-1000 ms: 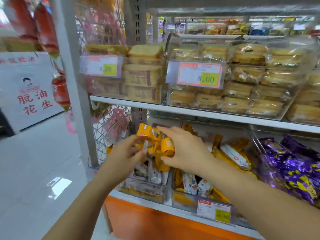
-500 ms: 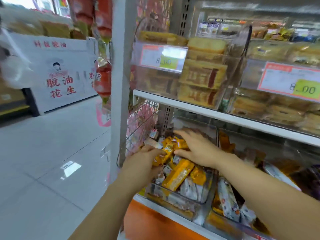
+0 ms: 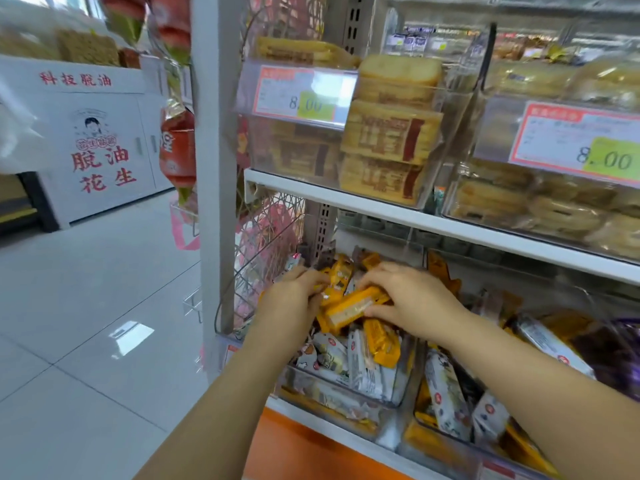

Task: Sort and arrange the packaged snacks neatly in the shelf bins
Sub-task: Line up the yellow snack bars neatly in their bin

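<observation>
Both hands are inside the leftmost clear bin (image 3: 349, 393) on the lower shelf, above a heap of orange and white snack packets. My right hand (image 3: 408, 299) grips a long orange snack packet (image 3: 353, 308) lying slantwise on top of the heap, thumb under its right end. My left hand (image 3: 294, 299) curls round smaller orange packets (image 3: 337, 277) at the back left of the bin. White packets (image 3: 332, 355) fill the bin's front. My forearms hide part of the bin.
A second clear bin (image 3: 450, 441) with white and orange packets stands to the right, then purple packets (image 3: 613, 344). The upper shelf (image 3: 415, 216) carries clear boxes of cake slices with 8.00 price tags. A grey upright post (image 3: 214, 168) and wire mesh stand left; the tiled aisle floor lies beyond.
My hands, which held a bunch of orange packets up in front of the shelf, have gone down into the left bin. The view has swung left and closer.
</observation>
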`<state>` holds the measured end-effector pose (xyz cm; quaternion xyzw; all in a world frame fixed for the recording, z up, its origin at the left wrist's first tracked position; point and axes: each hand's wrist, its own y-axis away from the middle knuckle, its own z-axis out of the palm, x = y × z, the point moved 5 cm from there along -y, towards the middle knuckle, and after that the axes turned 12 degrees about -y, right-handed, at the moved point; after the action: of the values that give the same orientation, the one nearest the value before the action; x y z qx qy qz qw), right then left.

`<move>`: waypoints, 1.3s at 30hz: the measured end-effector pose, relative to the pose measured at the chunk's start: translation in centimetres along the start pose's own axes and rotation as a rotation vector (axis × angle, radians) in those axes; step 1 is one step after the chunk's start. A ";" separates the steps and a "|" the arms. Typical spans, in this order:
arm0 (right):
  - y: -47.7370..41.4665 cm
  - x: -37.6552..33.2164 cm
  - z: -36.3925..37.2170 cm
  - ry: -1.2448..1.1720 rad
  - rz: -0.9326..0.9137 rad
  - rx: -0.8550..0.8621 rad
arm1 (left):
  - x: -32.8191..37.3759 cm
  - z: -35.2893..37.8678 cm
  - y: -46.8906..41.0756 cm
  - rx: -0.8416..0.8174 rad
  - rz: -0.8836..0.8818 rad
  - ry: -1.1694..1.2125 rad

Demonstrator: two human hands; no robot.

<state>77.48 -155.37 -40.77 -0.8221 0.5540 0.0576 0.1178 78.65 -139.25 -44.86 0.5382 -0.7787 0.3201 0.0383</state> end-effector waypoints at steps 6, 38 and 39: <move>-1.6 2.6 -0.1 -0.036 0.295 0.197 | -1.8 -0.4 -0.1 -0.087 -0.006 -0.265; 4.7 -0.5 -0.8 -0.459 -0.084 0.385 | 1.8 -4.0 2.3 0.428 0.110 -0.137; 6.4 -0.2 -1.0 -0.470 -0.092 0.436 | 3.0 -4.2 2.9 0.458 0.156 -0.079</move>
<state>71.45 -157.77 -40.62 -0.7661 0.4731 0.1204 0.4181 73.73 -138.80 -41.63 0.4834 -0.7258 0.4690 -0.1399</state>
